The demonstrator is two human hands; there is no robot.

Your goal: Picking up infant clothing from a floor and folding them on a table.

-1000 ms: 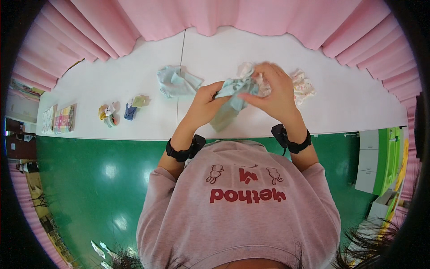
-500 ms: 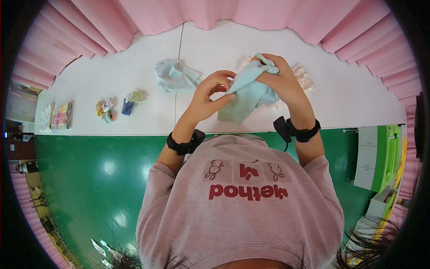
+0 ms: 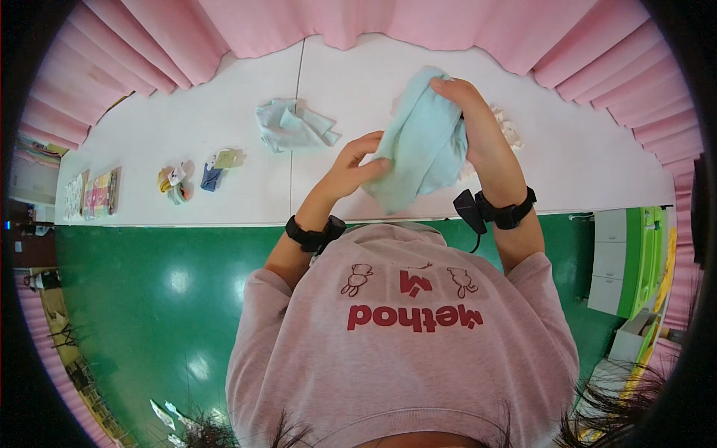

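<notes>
Both hands lifted | left hand (image 3: 351, 168) grip, right hand (image 3: 478, 123) grip: grasping pale-blue cloth (image 3: 422, 145) above white table (image 3: 187, 134)

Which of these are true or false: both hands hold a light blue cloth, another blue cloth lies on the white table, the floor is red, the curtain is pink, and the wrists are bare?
1. Both the left hand and right hand hold the light blue cloth. True.
2. Another blue cloth lies on the white table. True.
3. The floor is red. False: the floor is green.
4. The curtain is pink. True.
5. The wrists are bare. False: each wears a black band.
</notes>
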